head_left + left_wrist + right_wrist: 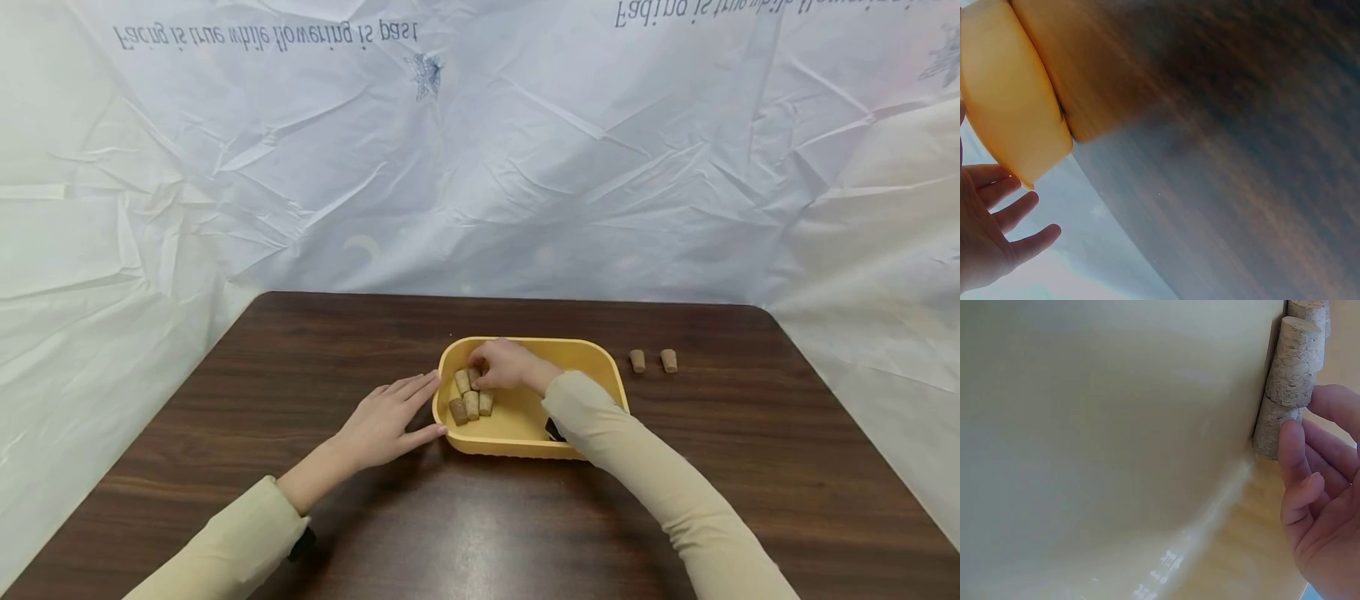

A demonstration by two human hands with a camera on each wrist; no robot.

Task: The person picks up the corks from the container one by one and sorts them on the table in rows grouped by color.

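A yellow plastic tray (517, 447) sits on the table, with several tapered cork stoppers (471, 406) grouped at its left end. My right hand (507, 364) reaches into the tray and pinches a cork stopper (1266, 431) between thumb and fingers. In the right wrist view this stopper lies end to end with another cork (1294, 362) on the tray's floor. My left hand (386, 421) is spread at the tray's left side, its fingertips and thumb at the rim. The left wrist view shows those straight fingers by the tray's outer wall (1013, 94).
Two more cork stoppers (637, 361) stand on the dark wooden table (337, 350), to the right of the tray. A white printed sheet (480, 167) hangs behind the table and along both sides. My right forearm crosses the tray's front right corner.
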